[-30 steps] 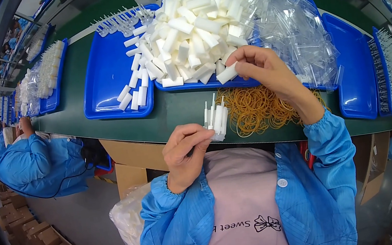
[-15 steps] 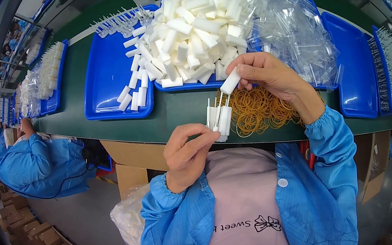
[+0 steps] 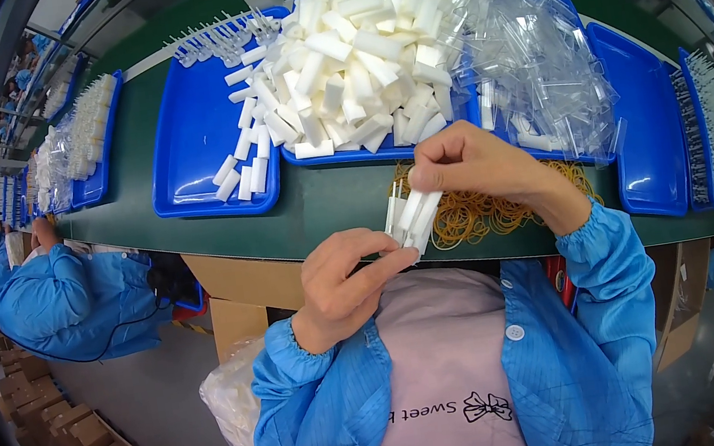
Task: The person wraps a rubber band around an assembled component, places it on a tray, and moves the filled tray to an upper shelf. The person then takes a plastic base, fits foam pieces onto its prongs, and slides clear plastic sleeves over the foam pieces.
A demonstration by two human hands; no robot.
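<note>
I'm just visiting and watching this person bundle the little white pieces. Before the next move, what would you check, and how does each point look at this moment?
1. Bundle of white pieces held by both hands: ok; left hand pinches it from below, right hand from above.
2. Pieces lined up evenly in the bundle: cannot tell; fingers hide part of it.
3. Rubber bands within reach: ok; a yellow heap lies on the green belt under the right hand.
4. Band already on the bundle: cannot tell.
5. Supply of white pieces: ok; the blue tray behind is piled high.
</note>
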